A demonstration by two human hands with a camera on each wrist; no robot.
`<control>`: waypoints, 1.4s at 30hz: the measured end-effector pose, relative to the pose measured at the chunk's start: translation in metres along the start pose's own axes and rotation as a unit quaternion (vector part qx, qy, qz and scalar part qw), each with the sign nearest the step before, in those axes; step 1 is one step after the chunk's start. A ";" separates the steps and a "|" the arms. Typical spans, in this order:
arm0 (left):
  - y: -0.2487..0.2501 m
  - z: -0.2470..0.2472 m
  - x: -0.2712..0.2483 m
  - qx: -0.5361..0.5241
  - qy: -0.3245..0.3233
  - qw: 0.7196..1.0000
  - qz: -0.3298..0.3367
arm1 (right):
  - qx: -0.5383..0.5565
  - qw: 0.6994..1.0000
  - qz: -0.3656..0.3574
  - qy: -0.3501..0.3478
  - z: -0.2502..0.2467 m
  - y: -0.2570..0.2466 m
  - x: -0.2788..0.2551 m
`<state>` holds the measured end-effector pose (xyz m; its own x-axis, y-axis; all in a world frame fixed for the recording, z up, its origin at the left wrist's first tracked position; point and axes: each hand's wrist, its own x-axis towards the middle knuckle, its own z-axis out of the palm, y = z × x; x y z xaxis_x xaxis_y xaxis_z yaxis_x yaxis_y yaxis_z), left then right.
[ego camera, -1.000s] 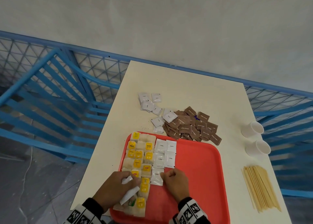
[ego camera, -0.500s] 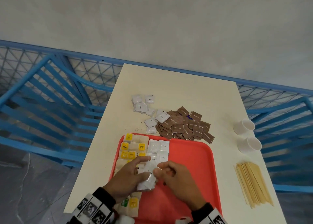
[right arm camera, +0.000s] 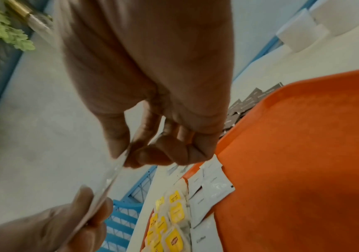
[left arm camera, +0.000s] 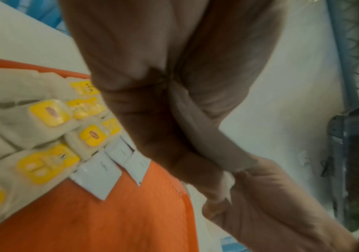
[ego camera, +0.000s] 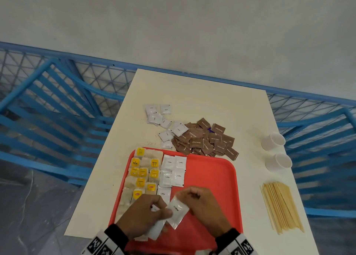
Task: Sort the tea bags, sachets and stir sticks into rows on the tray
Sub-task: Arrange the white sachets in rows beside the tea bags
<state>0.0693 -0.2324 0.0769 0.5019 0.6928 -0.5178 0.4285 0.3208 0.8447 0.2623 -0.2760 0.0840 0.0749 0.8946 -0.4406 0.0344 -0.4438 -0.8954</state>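
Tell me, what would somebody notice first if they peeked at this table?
Probably the bright red tray at the near edge, with yellow-tagged tea bags lined up along its left side and white coffee sachets in rows beside them. Right above it, the left hand and the right hand both pinch one more white sachet. Behind the tray sits a messy pile of brown sachets.
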 end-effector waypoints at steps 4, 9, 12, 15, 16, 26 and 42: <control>-0.019 -0.002 -0.002 -0.044 0.038 0.998 -0.024 | 0.005 0.998 0.066 -0.001 -0.006 0.016 0.000; -0.035 0.005 0.009 -0.017 0.033 0.999 -0.037 | -0.003 0.995 0.096 -0.003 0.001 0.041 0.008; -0.043 0.004 0.018 0.036 0.051 0.997 -0.042 | -0.040 0.993 0.106 0.035 -0.007 0.054 0.024; -0.055 0.002 0.027 0.146 0.056 0.987 -0.036 | -0.134 0.983 0.113 0.055 -0.014 0.068 0.041; -0.058 0.002 0.030 0.155 0.045 0.986 -0.033 | -0.174 0.976 0.114 0.059 -0.014 0.074 0.045; -0.077 0.007 0.044 0.253 0.006 0.967 -0.041 | -0.248 0.948 0.103 0.170 0.005 0.084 0.061; -0.091 0.008 0.051 0.275 0.003 0.961 -0.015 | -0.303 0.939 0.081 0.142 0.022 0.090 0.059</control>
<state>0.0618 -0.2311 -0.0276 0.4788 0.6933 -0.5386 0.7760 -0.0473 0.6290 0.2483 -0.2622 -0.0241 0.3883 0.8010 -0.4556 0.5542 -0.5980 -0.5790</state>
